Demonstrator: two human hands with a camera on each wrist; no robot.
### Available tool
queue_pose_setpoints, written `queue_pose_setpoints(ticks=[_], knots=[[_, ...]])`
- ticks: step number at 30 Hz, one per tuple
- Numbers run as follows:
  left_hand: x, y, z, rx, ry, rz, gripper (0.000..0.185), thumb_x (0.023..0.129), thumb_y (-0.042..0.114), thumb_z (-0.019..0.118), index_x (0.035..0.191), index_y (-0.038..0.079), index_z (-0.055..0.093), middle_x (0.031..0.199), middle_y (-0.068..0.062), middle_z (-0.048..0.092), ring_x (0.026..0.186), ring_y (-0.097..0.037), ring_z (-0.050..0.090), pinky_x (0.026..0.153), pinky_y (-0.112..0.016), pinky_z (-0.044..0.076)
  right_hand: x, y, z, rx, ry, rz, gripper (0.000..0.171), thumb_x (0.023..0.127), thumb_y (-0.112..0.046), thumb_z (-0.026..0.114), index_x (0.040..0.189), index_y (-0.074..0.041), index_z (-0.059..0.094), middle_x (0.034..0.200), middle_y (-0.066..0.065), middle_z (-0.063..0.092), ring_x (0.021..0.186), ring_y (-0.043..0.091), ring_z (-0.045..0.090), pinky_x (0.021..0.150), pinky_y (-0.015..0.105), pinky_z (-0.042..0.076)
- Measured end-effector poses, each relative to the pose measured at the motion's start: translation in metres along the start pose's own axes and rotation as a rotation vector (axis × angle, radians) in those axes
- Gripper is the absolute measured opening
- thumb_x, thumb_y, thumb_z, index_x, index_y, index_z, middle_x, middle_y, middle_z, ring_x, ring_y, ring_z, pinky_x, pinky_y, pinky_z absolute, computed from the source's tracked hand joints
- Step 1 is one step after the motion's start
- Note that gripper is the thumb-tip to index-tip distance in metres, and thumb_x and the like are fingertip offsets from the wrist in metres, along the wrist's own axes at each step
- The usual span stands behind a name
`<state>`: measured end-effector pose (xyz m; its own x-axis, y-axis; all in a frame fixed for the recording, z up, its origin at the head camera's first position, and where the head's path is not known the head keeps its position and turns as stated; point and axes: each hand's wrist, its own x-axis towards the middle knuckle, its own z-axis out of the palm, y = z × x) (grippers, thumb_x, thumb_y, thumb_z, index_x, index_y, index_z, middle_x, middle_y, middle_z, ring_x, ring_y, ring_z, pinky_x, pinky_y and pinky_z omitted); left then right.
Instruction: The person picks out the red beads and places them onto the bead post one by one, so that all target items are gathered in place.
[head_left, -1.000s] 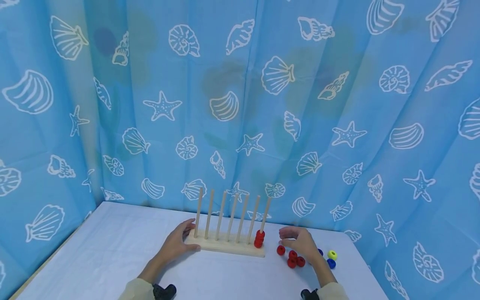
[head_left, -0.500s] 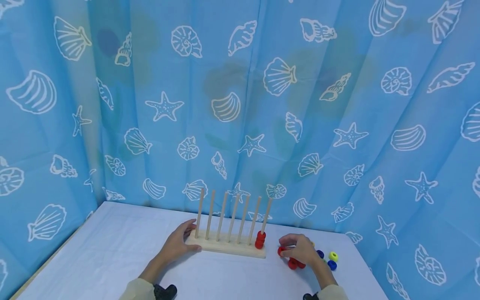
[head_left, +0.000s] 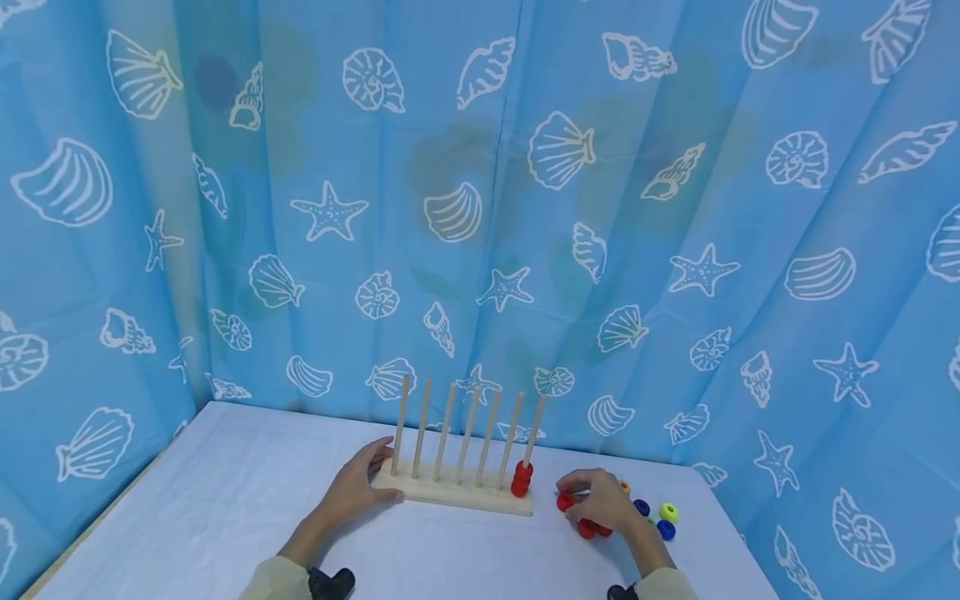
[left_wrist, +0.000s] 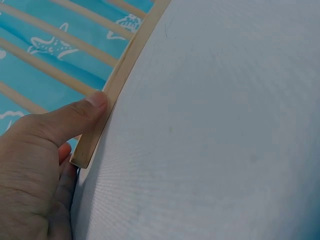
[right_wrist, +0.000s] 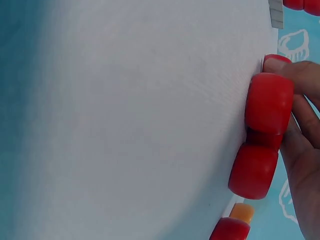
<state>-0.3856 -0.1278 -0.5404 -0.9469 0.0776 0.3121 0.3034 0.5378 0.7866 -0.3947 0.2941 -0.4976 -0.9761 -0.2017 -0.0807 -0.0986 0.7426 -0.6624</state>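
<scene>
A wooden peg stand (head_left: 465, 495) with several upright pegs stands on the table. My left hand (head_left: 354, 492) grips its left end, thumb on the front edge and fingers behind; the left wrist view shows the thumb (left_wrist: 97, 100) pressing the base. Red beads (head_left: 522, 479) are stacked at the bottom of the rightmost peg. Right of the stand, my right hand (head_left: 602, 502) pinches a red bead (head_left: 565, 502) low at the table. In the right wrist view, other red beads (right_wrist: 270, 102) partly hide the pinched bead.
More red beads (head_left: 587, 529) lie under the right hand. Beyond it are blue beads (head_left: 666, 530), a yellow bead (head_left: 668, 512) and an orange bead (head_left: 625, 487). A blue shell-print curtain (head_left: 480, 250) hangs behind the white-covered table (head_left: 450, 558).
My right hand has come down to the leftmost loose red bead, and its thumb and fingers have closed on it. The left hand stays on the stand.
</scene>
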Motion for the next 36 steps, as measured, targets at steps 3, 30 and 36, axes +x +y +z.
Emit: queue_pose_setpoints(ticks=[3,30,36], knots=[[0.000,0.000,0.000,-0.001,0.003,0.002,0.099,0.045,0.051,0.077,0.131,0.020,0.037,0.115,0.004,0.051,0.112,-0.016,0.046,0.096,-0.034,0.038,0.001,0.000,0.000,-0.008,-0.002,-0.010,0.042,0.059,-0.018,0.079,0.098,-0.021,0.063,0.095,-0.002,0.060,0.088,0.020,0.056,0.070,0.038,0.054],[-0.002,0.003,-0.002,-0.043,-0.009,-0.001,0.095,0.047,0.044,0.080,0.130,0.023,0.038,0.116,0.002,0.050,0.112,-0.015,0.046,0.097,-0.031,0.037,-0.004,-0.019,-0.002,0.163,0.292,-0.072,0.044,0.062,-0.032,0.077,0.103,-0.022,0.062,0.097,-0.005,0.059,0.091,0.016,0.058,0.073,0.032,0.054],[-0.002,0.002,-0.001,-0.032,-0.014,-0.022,0.095,0.047,0.045,0.080,0.130,0.023,0.037,0.117,0.003,0.050,0.112,-0.015,0.046,0.097,-0.031,0.037,-0.007,-0.028,-0.007,0.266,0.348,-0.153,0.040,0.064,-0.036,0.075,0.101,-0.028,0.062,0.099,-0.006,0.059,0.093,0.014,0.059,0.071,0.029,0.054]])
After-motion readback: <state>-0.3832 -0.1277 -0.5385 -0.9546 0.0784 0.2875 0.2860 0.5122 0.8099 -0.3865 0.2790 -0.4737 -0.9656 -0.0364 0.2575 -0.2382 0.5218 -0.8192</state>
